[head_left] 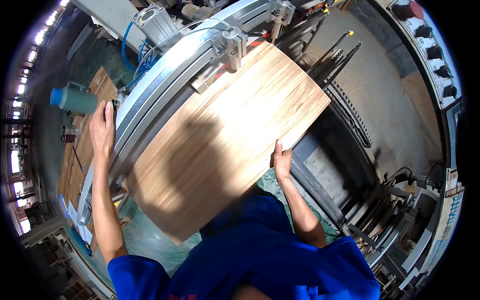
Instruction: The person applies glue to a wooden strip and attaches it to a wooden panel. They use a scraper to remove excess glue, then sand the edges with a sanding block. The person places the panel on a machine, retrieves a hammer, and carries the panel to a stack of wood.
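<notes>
A large wooden board (260, 105) with light striped grain lies in front of me, tilted across the view, its far side by a silver metal rail (165, 75). My right hand (282, 162) grips the board's near right edge, thumb on top and the other fingers hidden beneath. Away from the board, my left hand (102, 130) is at the outer side of the rail, fingers closed beside a small black part (115, 106). What it holds there is mostly hidden. Just beyond that hand is a green jug (77, 100) with a blue cap.
Metal clamp blocks (235, 47) on the rail reach over the board's far edge. A pneumatic cylinder (152, 22) with blue hoses stands behind. To the right are a toothed chain track (350, 115) and a panel with dark knobs (435, 52). Wooden planks (82, 150) lie at left.
</notes>
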Demonstrator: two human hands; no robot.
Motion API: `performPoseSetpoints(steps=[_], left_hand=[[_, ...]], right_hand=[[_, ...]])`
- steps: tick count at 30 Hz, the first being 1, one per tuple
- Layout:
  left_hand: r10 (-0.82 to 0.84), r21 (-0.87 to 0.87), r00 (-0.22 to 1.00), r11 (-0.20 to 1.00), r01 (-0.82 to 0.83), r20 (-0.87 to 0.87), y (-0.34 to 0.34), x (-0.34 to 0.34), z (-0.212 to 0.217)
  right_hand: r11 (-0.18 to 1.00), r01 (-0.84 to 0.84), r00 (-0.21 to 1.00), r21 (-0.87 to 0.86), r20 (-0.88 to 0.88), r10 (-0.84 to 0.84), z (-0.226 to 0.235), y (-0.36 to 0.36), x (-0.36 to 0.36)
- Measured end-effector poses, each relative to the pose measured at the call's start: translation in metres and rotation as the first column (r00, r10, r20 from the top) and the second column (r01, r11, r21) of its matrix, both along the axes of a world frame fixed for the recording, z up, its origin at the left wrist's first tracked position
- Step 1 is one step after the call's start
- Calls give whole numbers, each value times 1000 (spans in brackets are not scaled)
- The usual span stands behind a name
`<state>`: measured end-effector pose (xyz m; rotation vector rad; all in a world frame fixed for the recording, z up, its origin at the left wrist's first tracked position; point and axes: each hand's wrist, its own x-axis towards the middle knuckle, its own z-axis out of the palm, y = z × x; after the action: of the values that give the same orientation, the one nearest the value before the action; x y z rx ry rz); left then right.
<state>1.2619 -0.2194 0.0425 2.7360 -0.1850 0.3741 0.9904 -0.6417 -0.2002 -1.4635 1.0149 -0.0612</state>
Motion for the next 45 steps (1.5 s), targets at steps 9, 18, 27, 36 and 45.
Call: performPoseSetpoints(steps=[9, 18, 27, 36, 45], left_hand=[[-29, -7, 997, 1000, 30, 77, -5, -6, 7], [-375, 200, 791, 927, 317, 483, 22, -126, -53], [498, -73, 867, 865, -497, -5, 163, -406, -213], [378, -527, 666, 414, -743, -642, 191, -463, -281], [-59, -762, 760, 2, -648, -647, 203, -429, -287]], right_hand=[[993, -83, 997, -82, -9, 83, -27, -9, -4], [973, -194, 978, -125, -101, 182, -38, -18, -3], [988, -147, 989, -41, -20, 147, -40, -7, -1], [952, -307, 950, 2, 55, 306, -54, -41, -10], [977, -105, 993, 187, 67, 94, -69, -47, 2]])
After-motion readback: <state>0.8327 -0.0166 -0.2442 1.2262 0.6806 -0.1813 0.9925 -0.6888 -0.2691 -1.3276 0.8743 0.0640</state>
